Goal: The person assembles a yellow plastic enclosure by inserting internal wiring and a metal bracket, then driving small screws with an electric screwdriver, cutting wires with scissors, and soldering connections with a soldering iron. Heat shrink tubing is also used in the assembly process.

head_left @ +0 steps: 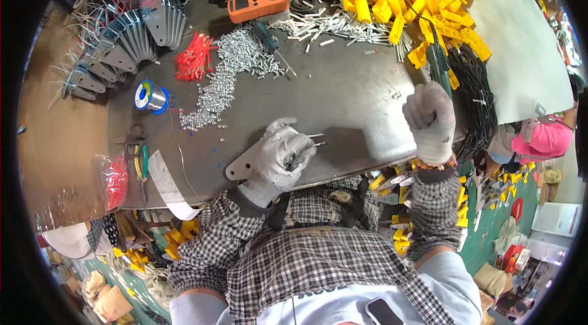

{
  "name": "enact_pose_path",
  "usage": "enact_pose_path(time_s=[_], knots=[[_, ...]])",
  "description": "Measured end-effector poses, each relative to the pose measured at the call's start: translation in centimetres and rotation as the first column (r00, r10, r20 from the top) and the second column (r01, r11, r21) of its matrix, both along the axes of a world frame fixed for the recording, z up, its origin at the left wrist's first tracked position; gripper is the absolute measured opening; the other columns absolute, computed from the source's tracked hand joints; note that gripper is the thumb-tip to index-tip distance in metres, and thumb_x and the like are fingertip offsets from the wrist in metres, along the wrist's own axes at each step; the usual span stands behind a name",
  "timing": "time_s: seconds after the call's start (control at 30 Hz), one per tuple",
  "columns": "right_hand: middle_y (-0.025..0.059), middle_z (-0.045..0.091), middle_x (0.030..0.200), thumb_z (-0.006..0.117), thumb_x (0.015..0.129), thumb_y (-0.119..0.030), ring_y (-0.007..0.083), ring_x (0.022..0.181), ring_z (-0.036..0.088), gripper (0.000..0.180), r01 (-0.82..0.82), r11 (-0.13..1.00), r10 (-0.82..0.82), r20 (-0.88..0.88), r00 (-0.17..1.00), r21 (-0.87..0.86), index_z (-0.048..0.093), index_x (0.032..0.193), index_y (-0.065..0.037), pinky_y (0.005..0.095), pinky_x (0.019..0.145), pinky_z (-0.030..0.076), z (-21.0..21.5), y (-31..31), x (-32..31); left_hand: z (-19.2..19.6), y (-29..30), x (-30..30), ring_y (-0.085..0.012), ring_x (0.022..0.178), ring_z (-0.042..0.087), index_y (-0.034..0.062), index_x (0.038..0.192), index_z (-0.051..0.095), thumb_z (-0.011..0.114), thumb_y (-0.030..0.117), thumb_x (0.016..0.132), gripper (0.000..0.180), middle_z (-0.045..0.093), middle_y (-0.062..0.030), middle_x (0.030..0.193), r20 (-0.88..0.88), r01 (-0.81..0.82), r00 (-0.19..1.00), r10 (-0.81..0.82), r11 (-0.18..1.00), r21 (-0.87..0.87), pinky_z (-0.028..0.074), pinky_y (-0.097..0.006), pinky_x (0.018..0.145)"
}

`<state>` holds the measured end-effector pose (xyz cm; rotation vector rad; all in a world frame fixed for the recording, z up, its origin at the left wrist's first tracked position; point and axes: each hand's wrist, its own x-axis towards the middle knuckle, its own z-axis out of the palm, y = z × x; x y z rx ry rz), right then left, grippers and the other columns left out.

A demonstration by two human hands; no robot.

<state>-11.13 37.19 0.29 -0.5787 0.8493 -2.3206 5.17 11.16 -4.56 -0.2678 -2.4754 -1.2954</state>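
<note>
Flat grey metal bracket [240, 169] lies on the steel worktable [343, 104], at its near edge, just in front of the person's chest. Left hand [278, 156], in a grey knit glove, rests on the bracket's right end, fingers curled shut around something small; two thin metal pins [317, 139] stick out past the fingertips, pointing right. What sits inside the fist cannot be told.

Right hand [430, 121], gloved alike, is right of the bracket and apart from it, raised off the table, fist closed round the handle of a green power screwdriver [438, 64] that points away toward the table's far side.

Farther from the bracket: a loose drift of small silver screws [223, 74] up-left of it, a bundle of red wire ends [194, 56] beside those, a solder spool [147, 96] to the left. Orange meter [257, 3] and a heap of yellow plastic housings [416, 0] sit at the far edge.

Judgement: best to press the bracket flat with the left hand so it cannot skate, keep the pins square, and bring the driver down plumb, clear of the fingertips.
</note>
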Motion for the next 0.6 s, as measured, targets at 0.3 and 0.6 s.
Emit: enact_pose_path(time_s=[0.3,0.6], knots=[[0.0123,0.066,0.089,0.059,0.079,-0.009,0.0293,0.091,0.063,0.014,0.909,0.401,0.612,-0.772,-0.173,0.114,0.067,0.09,-0.006,0.0396,0.079,0.052,-1.9,-18.2,-9.1,0.3,1.3,1.3,-0.0342,0.112,0.05,0.0048,0.118,0.052,0.066,0.05,0.078,0.062,0.052,-0.0143,0.122,-0.036,-0.199,0.977,0.212,0.825,-0.528,0.036,-0.051,0.099],[0.0104,0.071,0.082,0.067,0.071,-0.016,0.0252,0.079,0.069,0.016,0.867,0.438,0.793,-0.557,-0.247,0.238,0.074,0.082,-0.006,0.0359,0.066,0.054,-3.3,-24.0,-11.6,8.7,-0.7,-4.1,-0.0357,0.107,0.054,0.0023,0.117,0.055,0.071,0.02,0.075,0.048,0.055,-0.016,0.12,-0.179,-0.113,0.983,0.036,0.89,-0.442,0.04,-0.045,0.097]])
